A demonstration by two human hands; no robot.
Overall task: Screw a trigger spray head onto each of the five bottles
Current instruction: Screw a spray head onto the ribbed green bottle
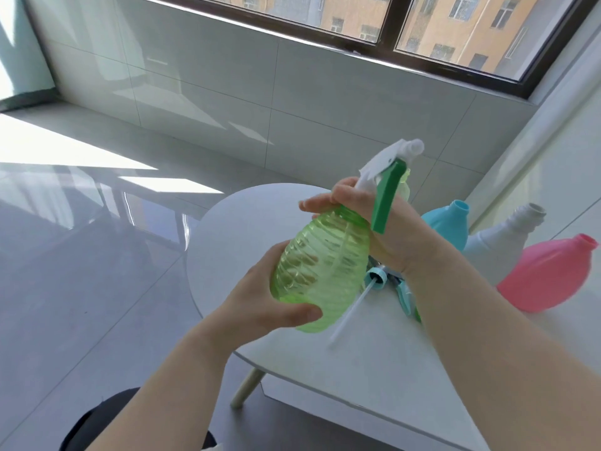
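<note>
Head view: green bottle [320, 271], light and thin-walled, is clasped by left hand [260, 302]; spray head [383, 177] collar is enclosed by right hand [387, 229].

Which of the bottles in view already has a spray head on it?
The clear green bottle, held in both hands. The blue bottle, white bottle and pink bottle on the table show bare open necks.

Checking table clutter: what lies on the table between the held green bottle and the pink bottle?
Head view: loose spray heads, between green bottle and pink bottle, partly hidden by the right hand.
</note>
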